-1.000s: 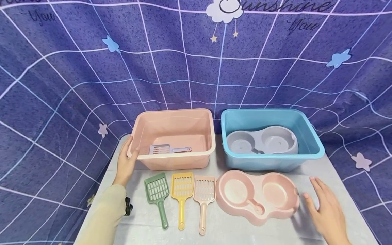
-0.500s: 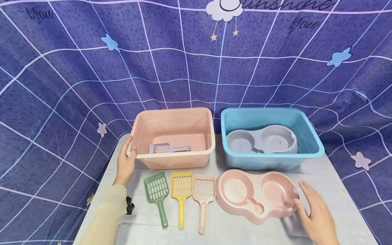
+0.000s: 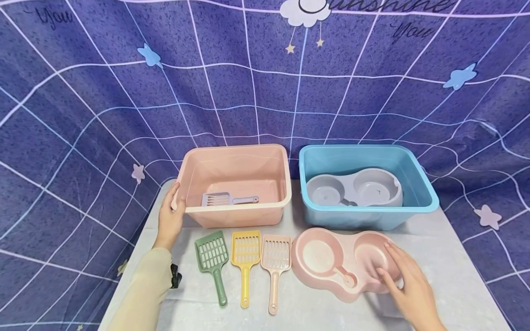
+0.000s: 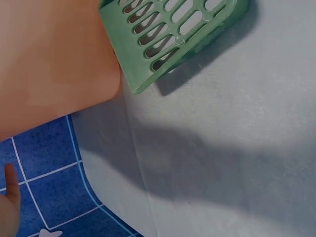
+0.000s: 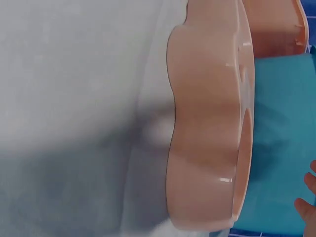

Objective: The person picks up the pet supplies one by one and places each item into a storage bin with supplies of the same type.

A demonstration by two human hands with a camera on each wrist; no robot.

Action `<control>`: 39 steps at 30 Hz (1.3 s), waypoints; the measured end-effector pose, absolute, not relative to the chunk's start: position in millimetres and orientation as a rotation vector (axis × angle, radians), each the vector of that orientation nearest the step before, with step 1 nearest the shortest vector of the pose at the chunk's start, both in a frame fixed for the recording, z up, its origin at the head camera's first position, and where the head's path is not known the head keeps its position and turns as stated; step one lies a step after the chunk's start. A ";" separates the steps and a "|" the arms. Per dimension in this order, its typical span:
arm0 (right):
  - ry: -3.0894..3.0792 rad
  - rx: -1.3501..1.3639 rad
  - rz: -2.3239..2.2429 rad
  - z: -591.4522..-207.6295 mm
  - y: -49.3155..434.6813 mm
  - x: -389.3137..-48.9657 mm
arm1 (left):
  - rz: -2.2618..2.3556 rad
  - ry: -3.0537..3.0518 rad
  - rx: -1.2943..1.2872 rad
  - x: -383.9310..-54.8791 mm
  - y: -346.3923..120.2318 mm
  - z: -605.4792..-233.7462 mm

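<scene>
Zero grip: left hand (image 3: 169,223) touched pink bin (image 3: 236,218), right hand (image 3: 410,287) spread over pink bowl (image 3: 347,259), lower right of frame. Looked light, stiff, slick; outer wall (image 5: 205,143) seemed best hold.

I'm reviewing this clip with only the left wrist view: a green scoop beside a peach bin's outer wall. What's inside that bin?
Observer: In the head view, a lavender scoop lies in the peach bin.
Operator: Where's the right hand?
Observer: The right hand is at the right end of a pink double bowl; I can't confirm contact.
Operator: Any other bin?
Observer: Yes, a blue bin holding a gray double bowl.
</scene>
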State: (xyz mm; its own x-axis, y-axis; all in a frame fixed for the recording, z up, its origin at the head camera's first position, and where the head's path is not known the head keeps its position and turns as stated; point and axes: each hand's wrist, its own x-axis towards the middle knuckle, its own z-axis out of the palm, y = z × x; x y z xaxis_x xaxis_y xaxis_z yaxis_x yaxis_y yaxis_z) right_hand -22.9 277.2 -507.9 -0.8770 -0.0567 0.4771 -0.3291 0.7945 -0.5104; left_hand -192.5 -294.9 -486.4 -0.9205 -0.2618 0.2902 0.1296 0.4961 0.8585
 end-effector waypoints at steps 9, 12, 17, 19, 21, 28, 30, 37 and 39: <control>-2.521 0.331 0.854 -510.2 262.7 -24.6 | -1.382 -2.386 0.139 -193.1 -294.4 -488.1; -2.530 0.340 0.877 -509.6 257.7 -24.1 | -1.379 -2.383 0.146 -192.9 -294.2 -488.7; -2.550 0.345 0.916 -508.1 249.0 -22.3 | -1.373 -2.370 0.139 -193.6 -294.0 -489.7; -2.563 0.337 0.925 -507.3 245.7 -21.7 | -1.382 -2.365 0.135 -194.0 -294.0 -490.2; -2.567 0.338 0.935 -506.6 242.4 -21.3 | -1.401 -2.356 0.129 -194.2 -294.0 -490.9; -2.527 0.418 1.004 -507.8 229.9 -20.7 | -1.454 -2.311 0.127 -193.8 -294.4 -491.2; -2.517 0.448 1.024 -508.7 226.5 -20.9 | -1.454 -2.311 0.131 -193.9 -293.9 -490.8; -2.480 0.567 1.067 -512.9 212.7 -24.1 | -1.553 -2.244 0.113 -184.6 -282.3 -468.3; -2.460 0.597 1.078 -514.7 207.8 -24.7 | -1.555 -2.233 0.099 -181.0 -278.8 -461.2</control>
